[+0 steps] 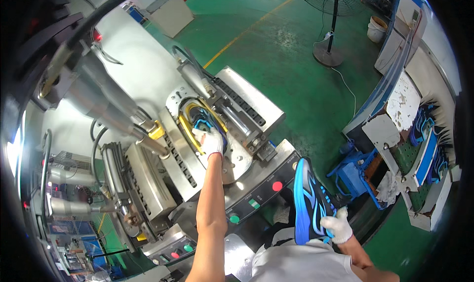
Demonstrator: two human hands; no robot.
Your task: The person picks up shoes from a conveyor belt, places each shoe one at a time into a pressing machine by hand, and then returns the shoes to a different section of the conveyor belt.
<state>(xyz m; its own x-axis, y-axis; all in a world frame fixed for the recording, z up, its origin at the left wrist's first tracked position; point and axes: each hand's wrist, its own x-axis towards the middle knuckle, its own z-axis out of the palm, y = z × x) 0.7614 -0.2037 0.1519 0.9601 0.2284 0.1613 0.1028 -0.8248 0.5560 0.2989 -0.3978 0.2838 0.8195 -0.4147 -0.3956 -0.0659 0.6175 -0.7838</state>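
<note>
My left hand (212, 142), in a white glove, reaches into a metal press and grips the collar of a dark sneaker with blue trim (200, 118). That shoe lies in a cradle with yellow padding (186, 127) along its sides, and my hand hides its near end. At the lower right, my right hand (338, 226), also gloved, is closed on the heel end of a black sneaker with a bright blue sole (304, 203). Its toe points away from me, and its sole faces left.
A control panel with a red button (277, 186) and a green button (234, 218) runs along the press front. Metal cylinders (106, 97) lean in from the left. On the right are a blue stool (353, 176) and a rack (405, 156) with more blue shoes. A fan (329, 55) stands beyond.
</note>
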